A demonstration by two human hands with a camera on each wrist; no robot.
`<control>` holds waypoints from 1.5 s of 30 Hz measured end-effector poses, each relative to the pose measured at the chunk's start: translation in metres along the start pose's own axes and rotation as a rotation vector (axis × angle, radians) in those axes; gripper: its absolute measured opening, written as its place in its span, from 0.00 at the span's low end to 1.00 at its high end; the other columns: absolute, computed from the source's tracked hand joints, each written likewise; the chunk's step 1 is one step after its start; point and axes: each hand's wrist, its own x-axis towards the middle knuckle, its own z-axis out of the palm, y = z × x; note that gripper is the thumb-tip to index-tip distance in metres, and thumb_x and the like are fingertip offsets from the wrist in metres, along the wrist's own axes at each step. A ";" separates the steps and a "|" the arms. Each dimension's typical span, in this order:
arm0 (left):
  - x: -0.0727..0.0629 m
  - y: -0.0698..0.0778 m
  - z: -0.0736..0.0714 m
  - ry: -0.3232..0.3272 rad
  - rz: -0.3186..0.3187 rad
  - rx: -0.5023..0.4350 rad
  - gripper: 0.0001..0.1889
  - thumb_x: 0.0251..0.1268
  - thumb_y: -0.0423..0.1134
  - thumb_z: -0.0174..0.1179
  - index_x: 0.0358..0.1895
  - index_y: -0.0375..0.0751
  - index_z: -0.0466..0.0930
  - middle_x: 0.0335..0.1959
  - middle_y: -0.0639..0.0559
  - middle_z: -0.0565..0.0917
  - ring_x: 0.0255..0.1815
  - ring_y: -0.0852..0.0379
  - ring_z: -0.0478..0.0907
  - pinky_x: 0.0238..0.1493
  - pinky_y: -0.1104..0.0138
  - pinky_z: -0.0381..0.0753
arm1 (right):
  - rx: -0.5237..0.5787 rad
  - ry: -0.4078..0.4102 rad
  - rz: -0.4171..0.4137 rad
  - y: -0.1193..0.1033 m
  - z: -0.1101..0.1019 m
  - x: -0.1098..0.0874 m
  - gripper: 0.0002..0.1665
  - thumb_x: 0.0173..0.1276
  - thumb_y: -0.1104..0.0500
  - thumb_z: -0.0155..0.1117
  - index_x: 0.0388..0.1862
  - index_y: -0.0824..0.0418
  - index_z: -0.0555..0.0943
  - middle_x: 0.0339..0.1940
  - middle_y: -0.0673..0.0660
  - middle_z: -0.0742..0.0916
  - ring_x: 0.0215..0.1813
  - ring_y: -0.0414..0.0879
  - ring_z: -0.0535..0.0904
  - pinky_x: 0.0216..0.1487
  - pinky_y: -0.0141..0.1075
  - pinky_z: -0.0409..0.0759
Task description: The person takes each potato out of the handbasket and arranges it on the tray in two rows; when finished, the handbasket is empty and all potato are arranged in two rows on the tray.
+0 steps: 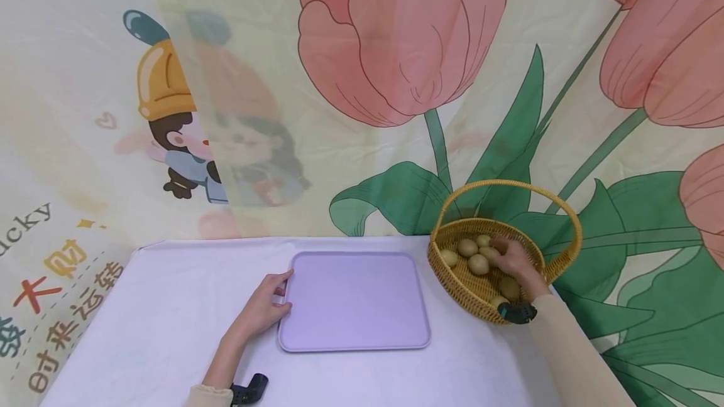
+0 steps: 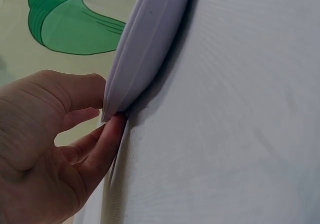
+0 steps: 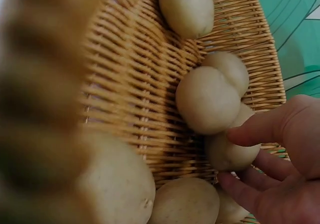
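Where fingers (image 3: 239, 187) touch, tan potato (image 3: 230, 155), rounded

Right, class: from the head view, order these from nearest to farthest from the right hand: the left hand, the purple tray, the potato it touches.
1. Potato: at the right hand, inside the basket.
2. Purple tray: left of the basket.
3. Left hand: at the tray's left edge.
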 end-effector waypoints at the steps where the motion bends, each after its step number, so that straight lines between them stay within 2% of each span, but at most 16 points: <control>1: 0.000 0.001 0.000 -0.002 -0.002 0.004 0.35 0.52 0.23 0.66 0.67 0.28 0.68 0.56 0.35 0.73 0.48 0.45 0.77 0.40 0.68 0.83 | -0.009 0.000 -0.006 0.000 0.000 -0.001 0.28 0.67 0.69 0.57 0.62 0.86 0.67 0.66 0.85 0.64 0.65 0.78 0.63 0.63 0.63 0.68; 6: 0.000 0.001 0.000 -0.014 -0.006 0.005 0.34 0.52 0.23 0.65 0.67 0.27 0.68 0.56 0.34 0.72 0.49 0.45 0.77 0.41 0.67 0.83 | -0.013 0.008 -0.010 0.001 -0.001 -0.003 0.29 0.61 0.72 0.57 0.60 0.86 0.68 0.66 0.84 0.64 0.62 0.78 0.67 0.58 0.62 0.73; 12: 0.001 0.001 0.000 -0.008 0.004 -0.004 0.33 0.52 0.22 0.64 0.66 0.24 0.68 0.56 0.33 0.72 0.49 0.43 0.77 0.41 0.67 0.84 | -0.030 0.044 -0.010 0.004 0.000 -0.004 0.29 0.60 0.71 0.58 0.60 0.84 0.70 0.63 0.83 0.69 0.60 0.76 0.70 0.56 0.62 0.74; 20: 0.001 0.001 0.000 -0.012 -0.010 0.009 0.34 0.52 0.23 0.65 0.67 0.24 0.68 0.56 0.33 0.72 0.49 0.44 0.77 0.41 0.67 0.84 | 0.028 0.046 0.072 0.002 -0.002 -0.009 0.31 0.60 0.69 0.61 0.62 0.80 0.70 0.61 0.83 0.72 0.60 0.75 0.70 0.56 0.60 0.75; 29: 0.000 -0.002 0.000 -0.017 -0.012 -0.016 0.34 0.53 0.23 0.65 0.67 0.24 0.67 0.57 0.33 0.71 0.50 0.43 0.77 0.42 0.67 0.84 | 0.099 0.022 0.061 -0.001 -0.005 -0.013 0.31 0.60 0.71 0.60 0.63 0.80 0.70 0.62 0.82 0.71 0.59 0.74 0.71 0.45 0.47 0.80; 34: -0.001 -0.002 0.000 -0.013 -0.008 -0.009 0.34 0.53 0.23 0.65 0.67 0.24 0.67 0.56 0.33 0.71 0.50 0.42 0.77 0.41 0.67 0.84 | 0.135 0.014 0.043 -0.005 -0.007 -0.018 0.31 0.61 0.71 0.59 0.64 0.80 0.69 0.58 0.83 0.73 0.50 0.64 0.79 0.40 0.41 0.82; 37: -0.001 -0.002 0.000 -0.014 -0.006 -0.004 0.34 0.53 0.24 0.66 0.67 0.23 0.67 0.56 0.33 0.71 0.50 0.42 0.77 0.41 0.67 0.84 | 0.156 0.006 0.049 -0.009 -0.009 -0.021 0.32 0.61 0.72 0.58 0.65 0.80 0.68 0.58 0.84 0.73 0.46 0.57 0.79 0.37 0.39 0.81; 41: -0.002 -0.002 0.000 -0.015 0.000 0.004 0.34 0.53 0.24 0.65 0.67 0.23 0.67 0.56 0.34 0.71 0.50 0.42 0.78 0.41 0.67 0.84 | 0.172 0.007 0.052 -0.012 -0.010 -0.025 0.31 0.61 0.72 0.57 0.66 0.80 0.68 0.59 0.82 0.73 0.49 0.59 0.76 0.37 0.36 0.79; 45: -0.001 -0.002 0.000 -0.011 0.002 0.000 0.34 0.53 0.22 0.65 0.67 0.24 0.67 0.55 0.34 0.72 0.50 0.42 0.78 0.42 0.67 0.84 | 0.200 0.004 0.022 -0.018 -0.011 -0.031 0.30 0.65 0.72 0.56 0.66 0.80 0.67 0.61 0.80 0.73 0.56 0.64 0.75 0.40 0.36 0.82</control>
